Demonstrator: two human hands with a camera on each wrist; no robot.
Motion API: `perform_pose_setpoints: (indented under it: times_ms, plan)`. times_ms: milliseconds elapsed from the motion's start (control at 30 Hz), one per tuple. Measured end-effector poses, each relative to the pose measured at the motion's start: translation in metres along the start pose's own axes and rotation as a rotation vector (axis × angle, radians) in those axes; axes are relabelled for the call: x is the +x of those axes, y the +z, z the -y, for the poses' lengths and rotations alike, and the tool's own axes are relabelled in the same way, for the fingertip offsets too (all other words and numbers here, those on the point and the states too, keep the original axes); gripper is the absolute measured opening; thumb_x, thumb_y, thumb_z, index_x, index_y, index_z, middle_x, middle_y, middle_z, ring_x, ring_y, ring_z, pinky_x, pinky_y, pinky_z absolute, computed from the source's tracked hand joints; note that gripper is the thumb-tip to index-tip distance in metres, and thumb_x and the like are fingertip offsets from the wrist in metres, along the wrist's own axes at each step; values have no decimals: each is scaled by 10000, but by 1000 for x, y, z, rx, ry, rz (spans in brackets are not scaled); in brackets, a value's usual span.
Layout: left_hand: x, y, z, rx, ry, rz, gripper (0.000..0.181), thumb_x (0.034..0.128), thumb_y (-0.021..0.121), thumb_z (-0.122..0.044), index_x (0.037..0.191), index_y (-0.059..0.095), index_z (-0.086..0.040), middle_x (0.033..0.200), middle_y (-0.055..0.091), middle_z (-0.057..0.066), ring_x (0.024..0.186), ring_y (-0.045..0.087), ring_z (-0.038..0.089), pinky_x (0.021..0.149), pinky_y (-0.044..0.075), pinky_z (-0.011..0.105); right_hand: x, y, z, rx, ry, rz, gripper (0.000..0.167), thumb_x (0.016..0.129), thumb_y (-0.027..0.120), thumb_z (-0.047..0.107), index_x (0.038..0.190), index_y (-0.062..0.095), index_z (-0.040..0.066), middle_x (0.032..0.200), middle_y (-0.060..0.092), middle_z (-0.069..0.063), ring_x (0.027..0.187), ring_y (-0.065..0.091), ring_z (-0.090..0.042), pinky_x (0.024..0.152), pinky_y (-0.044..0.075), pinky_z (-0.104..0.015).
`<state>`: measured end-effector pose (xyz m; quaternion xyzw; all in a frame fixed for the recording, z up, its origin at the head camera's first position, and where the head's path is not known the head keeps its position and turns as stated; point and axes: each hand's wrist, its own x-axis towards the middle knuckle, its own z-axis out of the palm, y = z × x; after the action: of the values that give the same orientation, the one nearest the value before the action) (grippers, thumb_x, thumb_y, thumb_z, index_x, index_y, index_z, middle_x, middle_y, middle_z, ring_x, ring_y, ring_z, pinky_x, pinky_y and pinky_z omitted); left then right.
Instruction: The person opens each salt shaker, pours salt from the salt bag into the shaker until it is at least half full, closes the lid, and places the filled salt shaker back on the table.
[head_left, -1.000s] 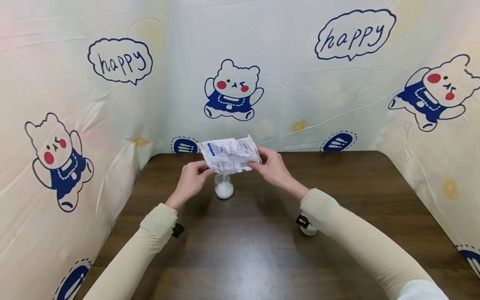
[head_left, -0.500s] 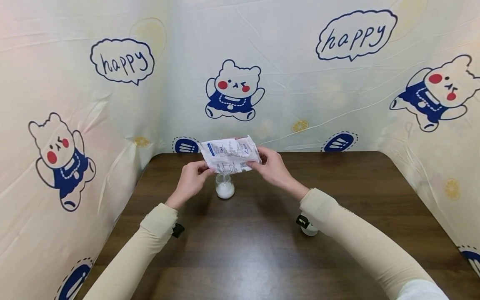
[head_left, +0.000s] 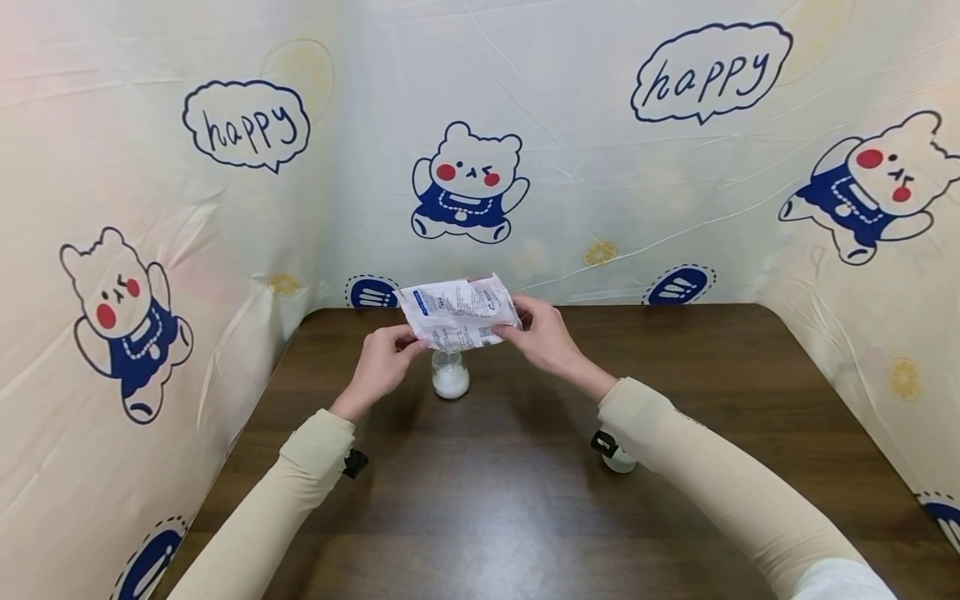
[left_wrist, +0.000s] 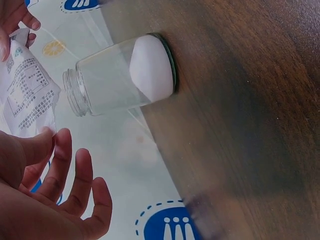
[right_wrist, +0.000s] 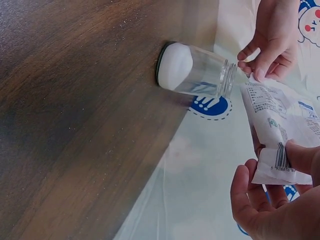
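A white printed packet is held up between both hands, tilted, over a small glass jar. My left hand pinches the packet's lower left corner between thumb and index finger; its other fingers spread loosely in the left wrist view. At the opposite end, the right hand grips the packet with the thumb on the printed face, near a barcode. The glass jar stands upright on the table without a lid, a sloping heap of white powder in its bottom. Whether powder is falling from the packet I cannot tell.
A second small, pale, rounded object sits on the brown wooden table, mostly covered by the right wrist. Tiny white specks lie scattered on the wood in the wrist views. A printed cloth hangs around the table's back and sides.
The packet has tilted and shifted slightly, its left end a little lower and further left. Both hands keep their hold, and the jar stays where it was.
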<state>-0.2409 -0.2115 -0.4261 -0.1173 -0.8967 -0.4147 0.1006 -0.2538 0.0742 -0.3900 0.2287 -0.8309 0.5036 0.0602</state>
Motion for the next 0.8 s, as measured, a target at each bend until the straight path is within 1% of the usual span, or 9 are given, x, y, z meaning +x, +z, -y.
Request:
perform_pose_setpoints:
  times_ms: [200, 400, 800]
  plan:
    - [-1, 0, -1, -11, -6, 10, 160, 1006, 730, -77, 1146, 776, -15, 998, 765, 111, 804, 641, 262, 717, 528, 384, 0, 0, -1, 3, 17, 2, 320, 962, 778, 62, 1274, 707, 43, 1109, 746, -95, 821, 645, -220, 707, 538, -322]
    - [0, 1, -1, -7, -9, 18, 166, 1008, 728, -75, 1153, 774, -10, 1004, 766, 116, 806, 646, 261, 720, 535, 391, 0, 0, -4, -3, 13, 2, 313, 966, 774, 66, 1271, 708, 43, 1103, 745, -100, 817, 648, -226, 704, 540, -330]
    - [3, 3, -3, -13, 8, 11, 182, 1014, 717, -69, 1176, 766, -3, 1023, 768, 127, 826, 668, 262, 728, 548, 392, 0, -3, -3, 8, 10, -6, 321, 965, 770, 54, 1279, 705, 34, 1108, 746, -109, 831, 654, -230, 708, 545, -335]
